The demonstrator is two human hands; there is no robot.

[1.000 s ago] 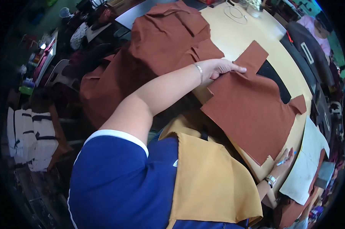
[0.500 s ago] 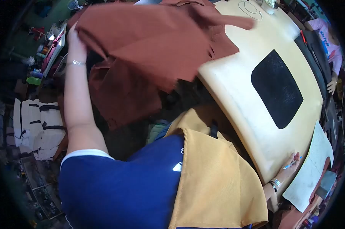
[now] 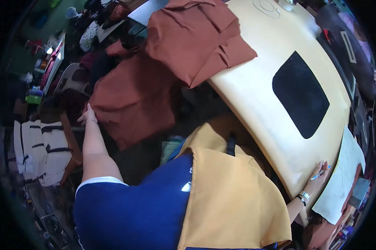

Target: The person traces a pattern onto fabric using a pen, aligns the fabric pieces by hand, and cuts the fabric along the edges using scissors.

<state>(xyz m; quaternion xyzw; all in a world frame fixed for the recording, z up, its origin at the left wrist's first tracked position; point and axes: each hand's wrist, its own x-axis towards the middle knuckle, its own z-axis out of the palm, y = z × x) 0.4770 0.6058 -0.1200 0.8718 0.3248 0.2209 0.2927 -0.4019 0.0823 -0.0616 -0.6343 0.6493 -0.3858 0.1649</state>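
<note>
1. rust-brown leather-like sheet (image 3: 134,93) hangs at ten o'clock; tugging could crease it; left hand (image 3: 88,115) meets its edge, grip unclear.
2. slim blue-tipped pen (image 3: 315,177), between right hand (image 3: 316,182) fingers, could slip, marking cream bench (image 3: 285,152).

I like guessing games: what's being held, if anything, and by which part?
The right hand holds a pen around its middle. The left hand is at the edge of brown material; its grip is unclear.

- The bare left hand (image 3: 88,116) has swung from the smooth cream tabletop (image 3: 254,96) to the left edge of the draped reddish-brown sheet material (image 3: 134,91).
- The black, round-cornered panel (image 3: 301,98), mostly covered earlier, now lies exposed.
</note>
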